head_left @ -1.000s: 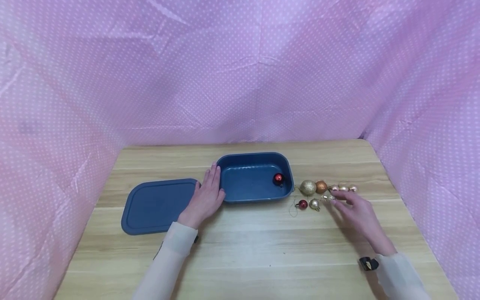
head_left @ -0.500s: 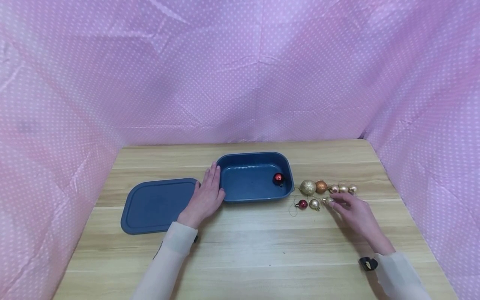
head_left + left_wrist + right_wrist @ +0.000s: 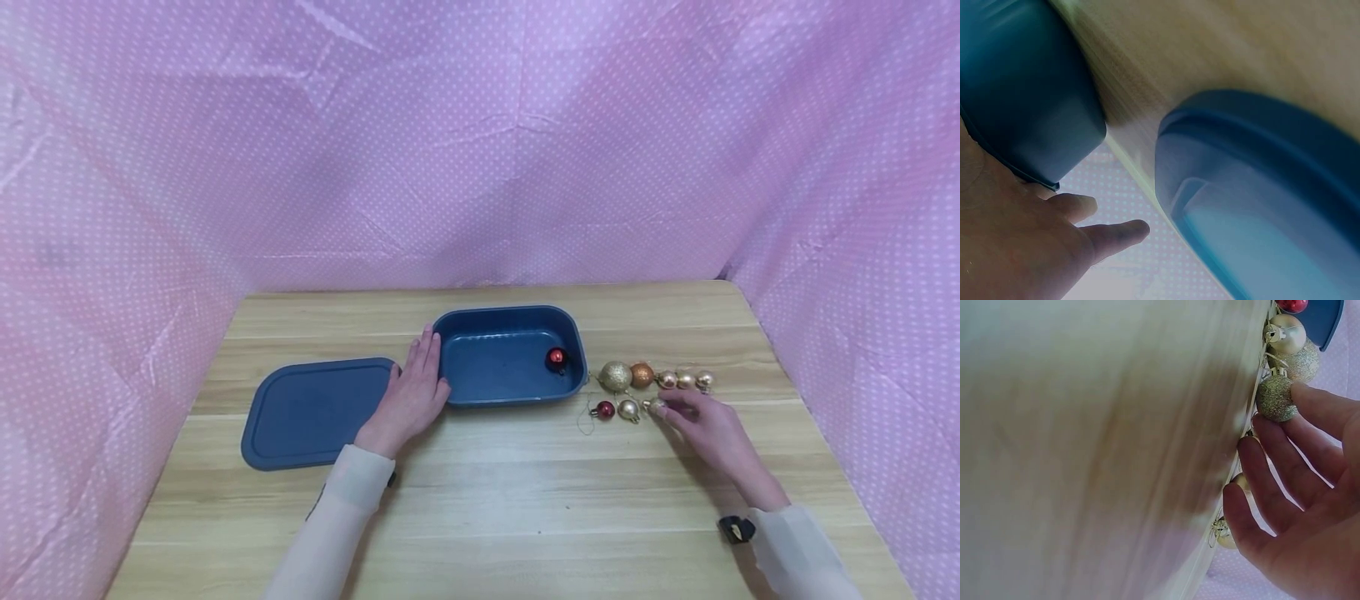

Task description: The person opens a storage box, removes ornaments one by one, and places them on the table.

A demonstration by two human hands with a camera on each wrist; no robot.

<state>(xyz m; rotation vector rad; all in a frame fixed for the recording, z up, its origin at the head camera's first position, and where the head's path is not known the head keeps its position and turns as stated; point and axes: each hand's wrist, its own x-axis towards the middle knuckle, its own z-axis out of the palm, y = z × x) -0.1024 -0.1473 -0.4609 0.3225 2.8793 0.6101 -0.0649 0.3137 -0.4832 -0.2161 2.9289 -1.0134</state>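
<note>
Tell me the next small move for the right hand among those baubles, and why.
Probably close the fingertips on the small glittery gold bauble. The right hand already touches it, fingers still fairly straight, so nothing is gripped yet. The left hand rests against the open blue container, where one red bauble already lies.

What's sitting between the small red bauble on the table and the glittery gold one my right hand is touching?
One smooth gold bauble lies between the small red bauble and the glittery gold bauble at the right hand. The head view shows this row.
</note>
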